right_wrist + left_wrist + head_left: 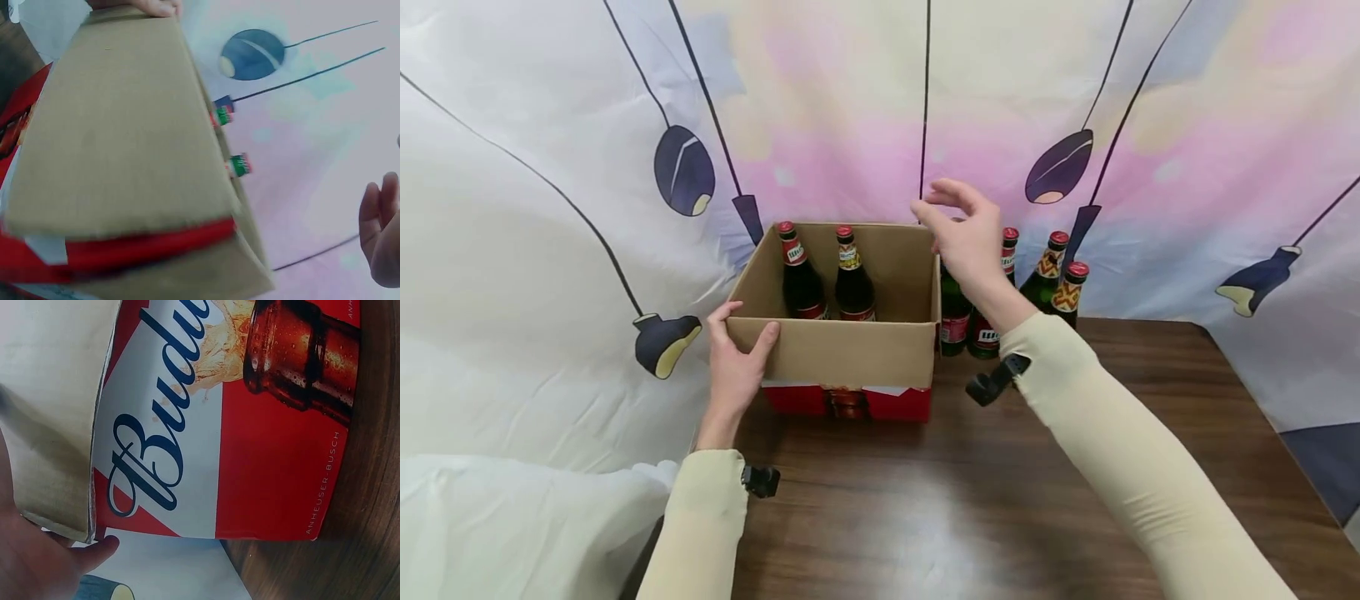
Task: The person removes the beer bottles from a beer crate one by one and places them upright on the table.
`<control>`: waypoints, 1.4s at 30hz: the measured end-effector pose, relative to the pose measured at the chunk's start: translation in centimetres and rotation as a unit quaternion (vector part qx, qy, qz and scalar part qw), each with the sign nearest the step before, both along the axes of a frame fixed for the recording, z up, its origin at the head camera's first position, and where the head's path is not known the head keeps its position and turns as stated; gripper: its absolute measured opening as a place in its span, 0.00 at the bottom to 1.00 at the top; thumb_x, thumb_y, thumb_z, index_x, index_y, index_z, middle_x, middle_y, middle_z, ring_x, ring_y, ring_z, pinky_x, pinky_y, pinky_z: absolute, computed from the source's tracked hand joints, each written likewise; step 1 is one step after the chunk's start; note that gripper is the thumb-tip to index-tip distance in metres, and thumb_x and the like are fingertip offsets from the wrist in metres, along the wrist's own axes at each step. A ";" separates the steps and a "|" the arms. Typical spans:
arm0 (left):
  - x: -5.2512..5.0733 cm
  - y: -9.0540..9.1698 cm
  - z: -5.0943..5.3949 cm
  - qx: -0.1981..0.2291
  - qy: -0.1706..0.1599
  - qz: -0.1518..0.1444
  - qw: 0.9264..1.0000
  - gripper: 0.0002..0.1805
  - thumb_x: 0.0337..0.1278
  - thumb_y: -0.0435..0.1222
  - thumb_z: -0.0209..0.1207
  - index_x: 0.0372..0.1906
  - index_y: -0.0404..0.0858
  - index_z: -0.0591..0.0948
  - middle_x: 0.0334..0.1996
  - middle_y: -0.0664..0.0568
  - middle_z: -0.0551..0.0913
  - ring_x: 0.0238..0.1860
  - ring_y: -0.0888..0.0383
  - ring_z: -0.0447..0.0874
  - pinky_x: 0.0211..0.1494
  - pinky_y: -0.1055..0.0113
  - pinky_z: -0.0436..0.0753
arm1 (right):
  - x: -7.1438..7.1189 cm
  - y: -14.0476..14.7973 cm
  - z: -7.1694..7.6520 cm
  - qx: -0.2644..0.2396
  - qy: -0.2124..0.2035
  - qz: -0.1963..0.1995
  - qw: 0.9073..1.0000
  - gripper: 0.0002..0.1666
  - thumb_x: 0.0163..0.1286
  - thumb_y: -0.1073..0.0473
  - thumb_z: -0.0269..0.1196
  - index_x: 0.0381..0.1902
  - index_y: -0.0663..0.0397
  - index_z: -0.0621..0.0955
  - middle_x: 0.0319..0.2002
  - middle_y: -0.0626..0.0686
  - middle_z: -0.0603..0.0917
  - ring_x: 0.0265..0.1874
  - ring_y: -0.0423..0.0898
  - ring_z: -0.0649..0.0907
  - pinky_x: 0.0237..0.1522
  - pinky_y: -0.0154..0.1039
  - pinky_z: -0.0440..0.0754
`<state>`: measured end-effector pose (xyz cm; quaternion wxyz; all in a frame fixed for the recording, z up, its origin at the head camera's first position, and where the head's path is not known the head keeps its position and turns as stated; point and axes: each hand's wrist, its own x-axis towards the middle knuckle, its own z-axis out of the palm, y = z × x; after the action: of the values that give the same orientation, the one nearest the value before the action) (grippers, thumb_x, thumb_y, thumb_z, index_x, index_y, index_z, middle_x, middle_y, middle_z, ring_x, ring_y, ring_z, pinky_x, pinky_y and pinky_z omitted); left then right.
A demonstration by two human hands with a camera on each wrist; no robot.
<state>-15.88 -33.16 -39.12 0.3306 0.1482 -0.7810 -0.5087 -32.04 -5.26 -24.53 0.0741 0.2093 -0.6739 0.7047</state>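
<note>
A cardboard box (850,354) with a red Budweiser-printed front (269,475) stands on the table, its top open and its front flap folded down. My left hand (737,367) grips the box's front left corner, thumb on the flap and fingers round the side. Inside the box, two dark bottles with red caps stand upright, a left bottle (801,279) and a right bottle (853,283). Above the box's right edge hangs my right hand (970,242), fingers loosely bent, holding nothing. Beneath and beside it stand several capped green bottles (953,312), partly hidden by the hand and forearm.
The brown wooden table (880,508) extends in front and to the right. A printed curtain (850,108) hangs close behind the box and bottles. White cloth (527,525) is bunched at the table's left side.
</note>
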 end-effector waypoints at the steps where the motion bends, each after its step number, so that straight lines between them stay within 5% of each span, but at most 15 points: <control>1: 0.0 0.0 0.0 0.000 -0.001 -0.001 1.000 0.39 0.69 0.45 0.68 0.75 0.39 0.61 0.78 0.42 0.63 0.71 0.45 0.65 0.71 0.46 0.64 | -0.2 -0.9 -0.1 0.007 -0.014 0.011 1.000 0.24 0.67 0.57 0.75 0.60 0.55 0.86 0.51 0.56 0.89 0.19 0.38 0.79 0.27 0.33 0.82; 13: 0.0 0.1 -0.1 -0.002 0.006 0.000 1.000 0.38 0.68 0.42 0.69 0.74 0.40 0.62 0.79 0.42 0.62 0.72 0.46 0.65 0.73 0.46 0.64 | -1.7 -8.4 -2.2 0.045 -0.160 0.069 0.984 0.26 0.70 0.59 0.73 0.64 0.58 0.83 0.59 0.59 0.86 0.18 0.40 0.80 0.27 0.32 0.84; 24: 0.2 0.6 -0.2 0.000 0.010 -0.009 1.000 0.37 0.68 0.39 0.68 0.74 0.40 0.62 0.78 0.41 0.62 0.73 0.44 0.64 0.72 0.44 0.65 | -3.2 -10.8 -3.9 0.087 -0.280 0.106 0.950 0.38 0.69 0.68 0.71 0.75 0.59 0.72 0.67 0.62 0.81 0.20 0.41 0.80 0.26 0.31 0.85; 32: 0.5 1.0 0.6 0.013 0.010 -0.010 1.000 0.37 0.68 0.36 0.68 0.75 0.39 0.62 0.78 0.39 0.62 0.71 0.40 0.64 0.71 0.43 0.65 | -4.6 -11.3 -4.2 0.094 -0.317 0.187 0.925 0.41 0.73 0.74 0.63 0.81 0.52 0.67 0.52 0.61 0.83 0.22 0.42 0.83 0.31 0.34 0.87; 35: 0.6 1.2 0.4 0.018 0.003 -0.013 1.000 0.37 0.69 0.38 0.68 0.75 0.40 0.61 0.79 0.40 0.61 0.71 0.40 0.64 0.71 0.43 0.66 | -4.9 -11.2 -4.5 0.099 -0.325 0.205 0.918 0.40 0.73 0.74 0.62 0.80 0.50 0.69 0.58 0.66 0.83 0.24 0.42 0.84 0.33 0.35 0.87; 42: 0.3 0.5 0.1 0.015 0.013 -0.016 1.000 0.38 0.68 0.39 0.68 0.75 0.42 0.62 0.78 0.42 0.62 0.72 0.42 0.64 0.70 0.45 0.65 | -4.8 -11.4 -4.5 0.106 -0.306 0.199 0.925 0.40 0.71 0.74 0.65 0.79 0.55 0.69 0.65 0.67 0.83 0.40 0.50 0.88 0.57 0.46 0.87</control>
<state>-15.55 -32.63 -39.04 0.3303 0.1338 -0.7710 -0.5277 -36.80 -16.63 -29.02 -0.3004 0.1196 -0.6787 0.6595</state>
